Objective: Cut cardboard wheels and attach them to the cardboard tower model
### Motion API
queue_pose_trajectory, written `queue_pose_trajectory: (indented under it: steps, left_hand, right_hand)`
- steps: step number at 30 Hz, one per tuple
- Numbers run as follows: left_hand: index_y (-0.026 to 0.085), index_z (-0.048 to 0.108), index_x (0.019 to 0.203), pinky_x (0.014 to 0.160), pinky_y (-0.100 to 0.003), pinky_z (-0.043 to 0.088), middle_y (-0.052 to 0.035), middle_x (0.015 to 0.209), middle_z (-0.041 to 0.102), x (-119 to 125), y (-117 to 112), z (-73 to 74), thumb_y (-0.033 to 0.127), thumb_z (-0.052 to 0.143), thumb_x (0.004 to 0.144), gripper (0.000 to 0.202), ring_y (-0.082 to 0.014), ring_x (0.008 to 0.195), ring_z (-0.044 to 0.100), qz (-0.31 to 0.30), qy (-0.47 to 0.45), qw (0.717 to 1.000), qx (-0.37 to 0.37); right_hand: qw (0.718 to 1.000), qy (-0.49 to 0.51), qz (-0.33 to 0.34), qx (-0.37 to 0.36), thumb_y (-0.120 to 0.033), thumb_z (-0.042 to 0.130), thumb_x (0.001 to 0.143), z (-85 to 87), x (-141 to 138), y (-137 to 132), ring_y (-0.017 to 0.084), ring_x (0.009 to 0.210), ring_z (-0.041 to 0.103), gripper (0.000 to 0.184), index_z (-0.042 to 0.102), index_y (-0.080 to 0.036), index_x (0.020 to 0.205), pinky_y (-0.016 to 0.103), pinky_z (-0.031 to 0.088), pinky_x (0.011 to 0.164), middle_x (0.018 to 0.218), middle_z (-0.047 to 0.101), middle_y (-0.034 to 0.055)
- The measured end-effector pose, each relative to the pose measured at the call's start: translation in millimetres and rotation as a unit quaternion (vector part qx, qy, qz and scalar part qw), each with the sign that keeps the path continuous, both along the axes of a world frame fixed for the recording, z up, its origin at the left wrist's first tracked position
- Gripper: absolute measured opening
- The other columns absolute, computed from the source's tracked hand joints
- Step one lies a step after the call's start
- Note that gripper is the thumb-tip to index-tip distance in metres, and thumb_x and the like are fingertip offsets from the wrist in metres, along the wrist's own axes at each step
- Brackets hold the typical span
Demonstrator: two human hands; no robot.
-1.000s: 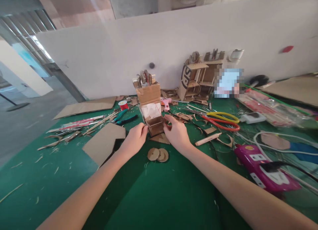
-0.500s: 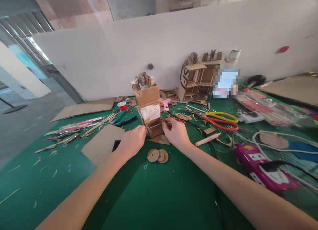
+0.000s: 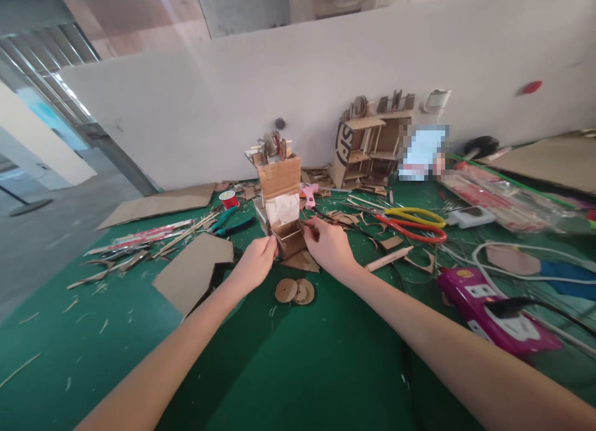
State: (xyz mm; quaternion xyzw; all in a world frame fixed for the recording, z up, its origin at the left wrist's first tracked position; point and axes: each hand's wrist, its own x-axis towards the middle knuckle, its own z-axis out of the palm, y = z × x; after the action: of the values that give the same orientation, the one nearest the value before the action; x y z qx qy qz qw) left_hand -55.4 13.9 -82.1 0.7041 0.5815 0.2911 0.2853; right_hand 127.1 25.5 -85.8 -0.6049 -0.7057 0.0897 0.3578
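Observation:
A small cardboard model (image 3: 279, 177) stands at mid-table, with a reel-like set of discs on top and white paper on its front. At its foot is a small open-topped cardboard box (image 3: 292, 243). My left hand (image 3: 254, 263) is closed on the box's left side, thumb and fingers against the edge. At the right side my right hand (image 3: 328, 246) has its thumb and index finger pinched at the upper corner; its fingertips are partly hidden. Three round cardboard discs (image 3: 295, 290) lie overlapping on the table in front of the box.
A pink glue gun (image 3: 309, 196) lies behind my right hand. Scissors (image 3: 410, 223) and a magenta power strip (image 3: 496, 313) are on the right. Pliers (image 3: 228, 222), a thread spool (image 3: 228, 199) and a cardboard sheet (image 3: 193, 271) lie left. A larger cardboard model (image 3: 367, 146) stands behind.
My left hand has shifted slightly toward the box, and its thumb shows more clearly at the box's side. My right hand stays almost where it was.

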Motion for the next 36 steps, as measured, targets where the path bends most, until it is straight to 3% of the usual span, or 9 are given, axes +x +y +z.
queue_pose_trajectory:
  steps: [5,8,12,14,17,20,24,30,36]
  left_hand:
    - [0.021,0.040,0.064,0.054,-0.027,0.034,0.0021,0.059,0.045,-13.0,4.9,2.5,0.041,0.028,0.094,0.038,-0.0150,0.055,0.047,0.018,0.060,0.997,0.054]
    - [0.022,0.041,0.068,0.057,-0.028,0.033,0.0022,0.059,0.046,-19.7,8.1,2.4,0.039,0.030,0.094,0.034,-0.0164,0.057,0.048,0.042,0.072,0.994,0.072]
    - [0.021,0.047,0.084,0.060,-0.028,0.037,0.0001,0.071,0.057,-21.3,5.9,2.0,0.037,0.037,0.093,0.021,-0.0179,0.064,0.056,0.068,0.077,0.989,0.109]
    - [0.021,0.047,0.090,0.062,-0.029,0.039,-0.0014,0.077,0.060,-20.3,2.9,2.2,0.037,0.040,0.093,0.017,-0.0184,0.067,0.058,0.073,0.073,0.985,0.140]
    - [0.020,0.044,0.098,0.063,-0.029,0.042,-0.0010,0.076,0.058,-18.2,-3.4,3.9,0.033,0.043,0.093,0.014,-0.0178,0.068,0.059,0.079,0.057,0.973,0.208]
    - [0.019,0.041,0.110,0.061,-0.027,0.042,0.0023,0.072,0.050,-15.4,-12.6,8.7,0.030,0.044,0.092,0.021,-0.0146,0.064,0.054,0.047,0.022,0.965,0.256]
    - [0.021,0.044,0.117,0.054,-0.022,0.043,0.0023,0.077,0.049,-9.0,-24.9,17.5,0.032,0.048,0.091,0.029,-0.0105,0.058,0.050,-0.017,-0.057,0.976,0.211]
    - [0.019,0.054,0.101,0.072,-0.026,0.052,-0.0028,0.093,0.059,-3.2,-28.0,22.2,0.035,0.052,0.090,0.019,-0.0147,0.081,0.061,-0.048,-0.141,0.977,0.154]
    - [0.018,0.055,0.095,0.066,-0.024,0.049,-0.0016,0.085,0.057,-8.3,-23.7,21.8,0.031,0.052,0.087,0.016,-0.0144,0.076,0.057,-0.050,-0.124,0.983,0.129]
  right_hand:
    - [0.998,0.056,0.032,-0.024,-0.039,0.050,0.089,-1.5,1.5,-1.4,0.021,0.079,0.070,0.032,0.065,-0.020,0.111,0.030,0.051,0.076,0.083,0.075,0.0035]
    - [0.993,0.106,0.052,-0.030,-0.045,0.046,0.090,-1.0,2.9,-2.6,0.023,0.093,0.067,0.046,0.053,-0.019,0.129,0.035,0.052,0.081,0.107,0.071,0.0087]
    - [0.998,0.021,0.041,0.053,-0.050,0.047,0.088,0.8,1.9,-6.9,0.034,0.137,0.031,0.072,0.025,-0.018,0.149,0.050,0.036,0.105,0.153,0.029,0.0164]
    - [0.995,-0.051,0.046,0.072,-0.055,0.046,0.086,1.0,-0.3,-10.6,0.038,0.143,0.014,0.083,0.013,-0.020,0.153,0.058,0.024,0.110,0.159,0.012,0.0159]
    - [0.984,-0.136,0.066,0.093,-0.065,0.044,0.084,0.4,-3.1,-16.3,0.043,0.144,0.003,0.090,0.005,-0.024,0.154,0.066,0.014,0.109,0.161,0.000,0.0134]
    - [0.970,-0.186,0.083,0.130,-0.070,0.046,0.080,1.1,-3.1,-21.4,0.044,0.144,-0.002,0.094,0.009,-0.027,0.154,0.067,0.008,0.109,0.161,-0.001,0.0125]
    - [0.950,-0.226,0.124,0.177,-0.074,0.048,0.076,4.6,-2.0,-26.3,0.046,0.143,-0.006,0.088,0.021,-0.037,0.151,0.069,0.001,0.108,0.161,0.006,0.0083]
    - [0.936,-0.243,0.163,0.194,-0.072,0.051,0.077,7.5,-4.0,-28.4,0.048,0.143,-0.003,0.083,0.024,-0.042,0.149,0.071,-0.001,0.107,0.160,0.009,0.0073]
    - [0.935,-0.254,0.171,0.178,-0.075,0.050,0.077,9.4,-4.1,-28.1,0.048,0.142,0.000,0.079,0.025,-0.048,0.147,0.073,-0.003,0.105,0.160,0.013,0.0023]
